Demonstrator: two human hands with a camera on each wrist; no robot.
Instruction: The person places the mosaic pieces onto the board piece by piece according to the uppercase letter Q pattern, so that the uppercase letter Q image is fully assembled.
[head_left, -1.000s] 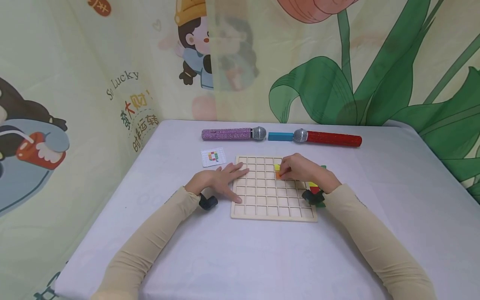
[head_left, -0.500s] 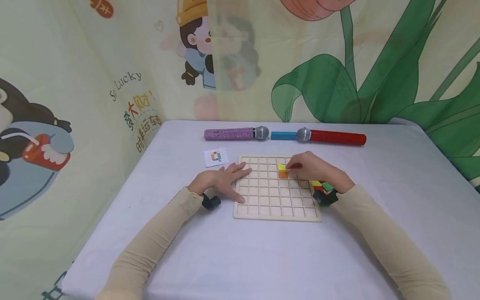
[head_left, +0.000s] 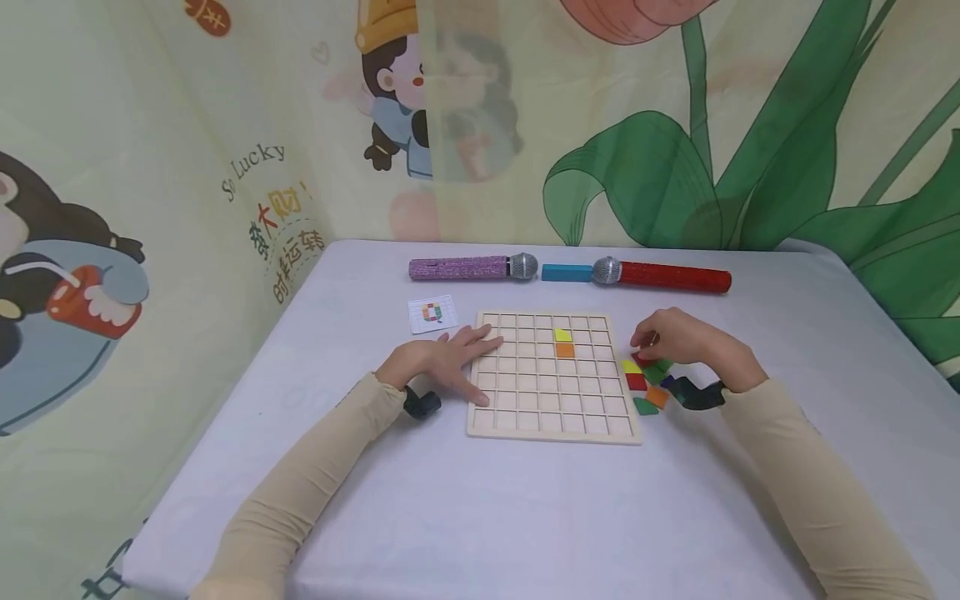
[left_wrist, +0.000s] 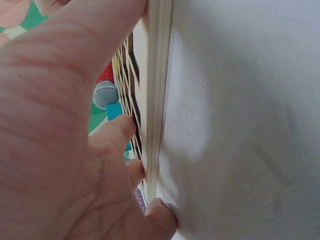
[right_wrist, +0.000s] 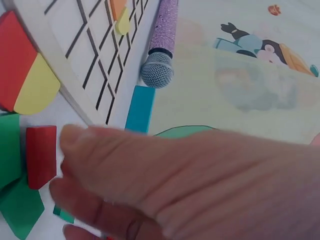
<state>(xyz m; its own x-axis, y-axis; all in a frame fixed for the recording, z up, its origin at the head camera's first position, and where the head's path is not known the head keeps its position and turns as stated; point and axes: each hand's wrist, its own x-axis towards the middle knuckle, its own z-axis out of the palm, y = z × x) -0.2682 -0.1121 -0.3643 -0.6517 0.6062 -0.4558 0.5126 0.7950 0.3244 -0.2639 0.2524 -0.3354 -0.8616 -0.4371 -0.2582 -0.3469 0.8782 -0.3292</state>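
A wooden grid board (head_left: 525, 400) lies flat on the table. My left hand (head_left: 446, 362) rests with spread fingers on its left edge; in the left wrist view the fingertips touch the rim. Inside the grid, a yellow tile (head_left: 563, 335) sits directly behind an orange tile (head_left: 565, 350). Beyond the right edge, my right hand (head_left: 690, 342) is over a loose pile of colored tiles. Its thumb and index finger are apart, right beside a red tile (right_wrist: 41, 157). Green tiles (right_wrist: 10, 155) and a yellow rounded tile (right_wrist: 39, 87) lie close by.
A small pattern card (head_left: 432, 314) lies behind the board's left corner. Along the back are a purple microphone (head_left: 459, 267), a blue block (head_left: 567, 272) and a red microphone (head_left: 671, 276). A printed curtain (head_left: 480, 208) hangs behind the white table (head_left: 450, 517).
My right hand has left the yellow and orange tiles on the board and moved right to the loose pile, uncovering the board's upper right. The left hand stays on the board's edge.
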